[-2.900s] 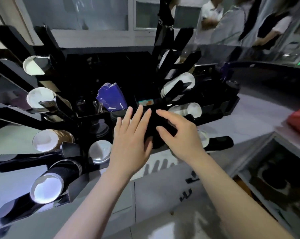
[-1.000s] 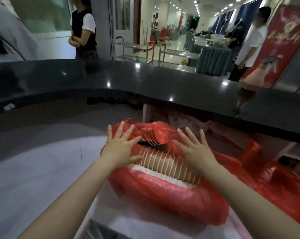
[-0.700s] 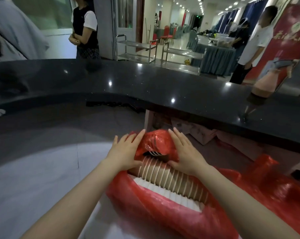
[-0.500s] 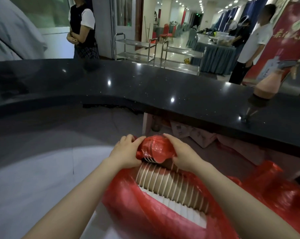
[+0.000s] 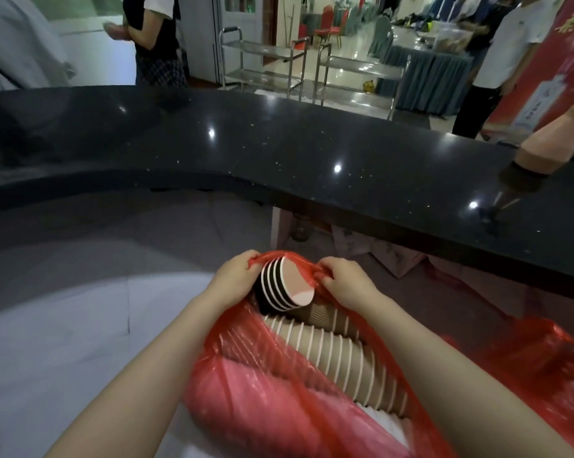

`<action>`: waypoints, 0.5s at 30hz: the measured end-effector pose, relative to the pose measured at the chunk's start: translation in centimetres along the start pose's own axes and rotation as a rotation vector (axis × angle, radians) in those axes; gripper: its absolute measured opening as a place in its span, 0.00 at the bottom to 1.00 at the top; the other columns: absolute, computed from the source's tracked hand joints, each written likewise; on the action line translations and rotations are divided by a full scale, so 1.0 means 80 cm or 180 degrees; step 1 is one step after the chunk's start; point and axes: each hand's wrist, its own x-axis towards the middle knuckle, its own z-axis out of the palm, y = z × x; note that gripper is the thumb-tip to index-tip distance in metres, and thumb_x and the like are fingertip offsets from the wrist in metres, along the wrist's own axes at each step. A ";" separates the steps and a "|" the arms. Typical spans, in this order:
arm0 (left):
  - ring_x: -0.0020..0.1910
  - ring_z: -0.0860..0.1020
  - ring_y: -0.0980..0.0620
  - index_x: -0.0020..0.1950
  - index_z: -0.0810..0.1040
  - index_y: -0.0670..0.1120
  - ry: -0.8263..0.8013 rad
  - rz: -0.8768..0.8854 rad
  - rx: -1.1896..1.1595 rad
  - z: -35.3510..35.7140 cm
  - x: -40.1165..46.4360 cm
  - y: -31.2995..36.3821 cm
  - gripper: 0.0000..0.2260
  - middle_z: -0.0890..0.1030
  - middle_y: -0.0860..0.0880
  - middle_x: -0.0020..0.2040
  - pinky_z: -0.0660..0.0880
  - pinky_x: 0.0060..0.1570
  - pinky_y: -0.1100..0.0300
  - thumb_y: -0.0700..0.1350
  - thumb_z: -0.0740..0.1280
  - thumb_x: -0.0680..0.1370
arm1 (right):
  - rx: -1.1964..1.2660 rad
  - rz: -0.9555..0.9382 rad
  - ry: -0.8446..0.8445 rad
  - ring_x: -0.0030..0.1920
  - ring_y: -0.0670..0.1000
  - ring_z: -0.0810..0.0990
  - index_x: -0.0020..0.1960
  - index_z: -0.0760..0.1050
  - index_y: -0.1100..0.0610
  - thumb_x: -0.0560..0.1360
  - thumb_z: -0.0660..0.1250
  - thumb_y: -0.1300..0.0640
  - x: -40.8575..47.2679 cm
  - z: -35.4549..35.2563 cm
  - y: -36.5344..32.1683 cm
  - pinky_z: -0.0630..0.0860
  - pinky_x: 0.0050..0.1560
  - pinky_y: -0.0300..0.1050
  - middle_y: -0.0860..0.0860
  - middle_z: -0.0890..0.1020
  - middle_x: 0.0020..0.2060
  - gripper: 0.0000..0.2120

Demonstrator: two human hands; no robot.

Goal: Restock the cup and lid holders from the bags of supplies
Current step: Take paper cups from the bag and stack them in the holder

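Behind a black desk (image 5: 279, 153), both hands (image 5: 234, 276) (image 5: 343, 280) pinch the red bag (image 5: 262, 401) open (cup stack (image 5: 332, 345) runs toward 5 o'clock).

Ceiling lights glared as bright spots on the dark counter (image 5: 279, 150). Wide-angle distortion bent the edges. The background hall was bright but soft.

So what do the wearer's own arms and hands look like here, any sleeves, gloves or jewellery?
Both forearms are bare right to the bottom of the frame, with no sleeve edge in view. The left hand and right hand wear no gloves. No watch, bracelet or ring shows on the visible parts, and no markings show either.
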 end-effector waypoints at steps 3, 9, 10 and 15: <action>0.51 0.78 0.46 0.51 0.77 0.48 0.0061 -0.0216 -0.0105 0.004 0.003 -0.003 0.08 0.81 0.46 0.50 0.71 0.49 0.53 0.48 0.59 0.80 | -0.0345 -0.0170 0.0475 0.55 0.56 0.77 0.61 0.72 0.51 0.73 0.69 0.53 -0.009 -0.006 -0.008 0.75 0.50 0.50 0.53 0.77 0.55 0.18; 0.51 0.78 0.46 0.54 0.78 0.46 0.0202 -0.0517 -0.0244 0.003 -0.004 -0.005 0.11 0.81 0.47 0.50 0.72 0.49 0.55 0.49 0.60 0.79 | -0.0599 -0.1494 0.0450 0.68 0.55 0.65 0.50 0.81 0.50 0.69 0.69 0.40 -0.043 -0.019 -0.051 0.64 0.67 0.56 0.51 0.72 0.63 0.16; 0.51 0.78 0.47 0.54 0.78 0.46 0.0229 -0.0565 -0.0245 0.002 -0.005 -0.004 0.11 0.81 0.47 0.50 0.72 0.49 0.55 0.49 0.61 0.79 | -0.0793 -0.1424 0.0214 0.72 0.56 0.59 0.49 0.81 0.50 0.68 0.70 0.38 -0.046 -0.012 -0.057 0.57 0.70 0.57 0.51 0.69 0.67 0.17; 0.53 0.78 0.51 0.57 0.77 0.51 0.0400 -0.0556 -0.0714 -0.009 -0.015 0.005 0.13 0.79 0.50 0.53 0.74 0.56 0.55 0.47 0.69 0.73 | -0.1039 -0.1183 0.0138 0.76 0.56 0.44 0.45 0.78 0.52 0.71 0.71 0.50 -0.064 0.010 -0.066 0.41 0.74 0.62 0.52 0.57 0.76 0.08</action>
